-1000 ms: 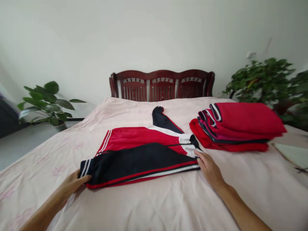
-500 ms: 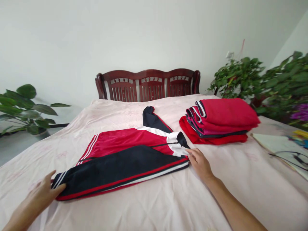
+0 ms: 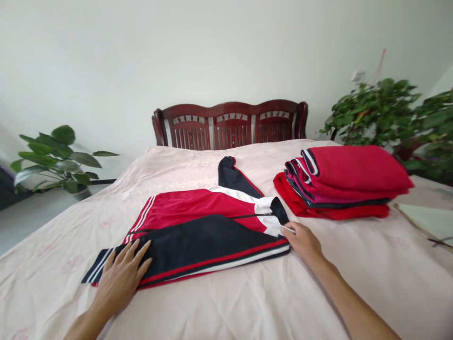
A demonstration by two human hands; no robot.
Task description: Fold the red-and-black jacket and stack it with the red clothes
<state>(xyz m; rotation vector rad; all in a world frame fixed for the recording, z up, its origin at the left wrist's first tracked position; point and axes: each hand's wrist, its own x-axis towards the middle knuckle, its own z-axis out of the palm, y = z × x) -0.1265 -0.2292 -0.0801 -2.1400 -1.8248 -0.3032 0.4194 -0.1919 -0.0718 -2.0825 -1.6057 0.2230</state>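
A red, white and dark navy zip-up track jacket [image 3: 198,241] lies on the bed, its near sleeve folded across the body. Its far sleeve [image 3: 237,177] stretches out toward the headboard. My left hand [image 3: 123,267] rests flat with spread fingers on the folded sleeve, close to its white-striped cuff. At the collar end, my right hand [image 3: 304,241] pinches the white shoulder fabric of the jacket between thumb and fingers.
A stack of folded red and dark clothes [image 3: 354,179] sits right of the jacket on the pale pink bedsheet [image 3: 212,311]. Behind is a dark wooden headboard [image 3: 230,125]. Potted plants [image 3: 382,113] stand at the right, another plant [image 3: 63,160] at the left. A pale flat item [image 3: 424,217] lies at the right edge.
My left hand has moved from gripping the cuff's end to lying flat on the sleeve, further right. My right hand keeps its hold by the collar. The view has turned slightly left.
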